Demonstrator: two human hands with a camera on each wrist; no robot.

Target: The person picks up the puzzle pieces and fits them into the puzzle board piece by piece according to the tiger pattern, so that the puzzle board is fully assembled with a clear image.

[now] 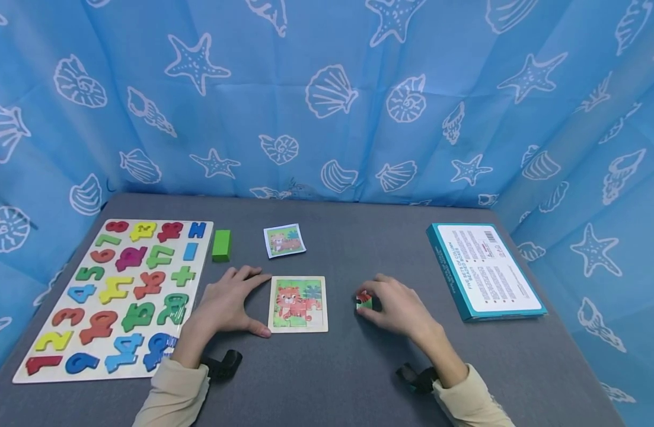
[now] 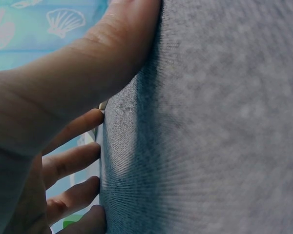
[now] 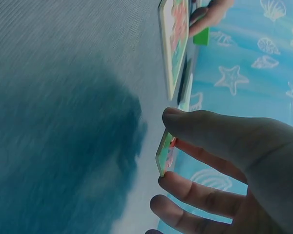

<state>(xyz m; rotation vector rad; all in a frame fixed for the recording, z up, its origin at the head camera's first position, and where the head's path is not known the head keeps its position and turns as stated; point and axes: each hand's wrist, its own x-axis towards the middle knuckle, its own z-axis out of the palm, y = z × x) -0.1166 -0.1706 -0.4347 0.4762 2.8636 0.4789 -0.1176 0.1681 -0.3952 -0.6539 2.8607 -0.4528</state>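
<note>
A square wooden puzzle board (image 1: 299, 328) with a tiger picture lies flat in the middle of the table. Its lower right corner shows pale bare wood. My left hand (image 1: 226, 303) rests at the board's left side, fingers spread, with the index fingertip by the upper corner and the thumb by the lower one. To the right of the board, my right hand (image 1: 398, 305) pinches a small puzzle piece (image 1: 364, 301), green with some red. In the right wrist view this puzzle piece (image 3: 163, 153) is tilted between thumb and fingers, just above the cloth.
Behind the board lies a small picture card (image 1: 284, 241). A green block (image 1: 221, 245) stands left of the card. A number board (image 1: 86, 320) with colourful numerals fills the left side. At the right lies a teal-edged box (image 1: 489, 273). A blue shell-patterned curtain (image 1: 359, 142) hangs behind the table.
</note>
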